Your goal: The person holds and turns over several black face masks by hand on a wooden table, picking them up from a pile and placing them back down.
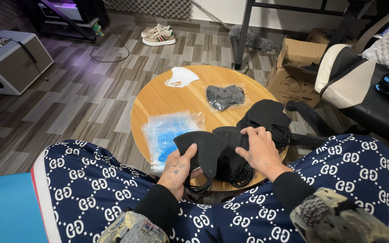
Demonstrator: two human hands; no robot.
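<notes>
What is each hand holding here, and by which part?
The left hand holds a black face mask by its left edge, near the ear loops. The right hand pinches its upper right edge, over the pile of black masks.

white mask (182, 76), bagged masks (224, 96); sneakers (158, 35), cardboard box (296, 67), speaker (10, 60)

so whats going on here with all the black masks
A seated person works over a small round wooden table. The left hand holds one black face mask by its edge, while the right hand rests on a pile of black masks at the table's right side. Also on the table: a clear plastic packet, a bagged dark mask and a white mask.
</notes>
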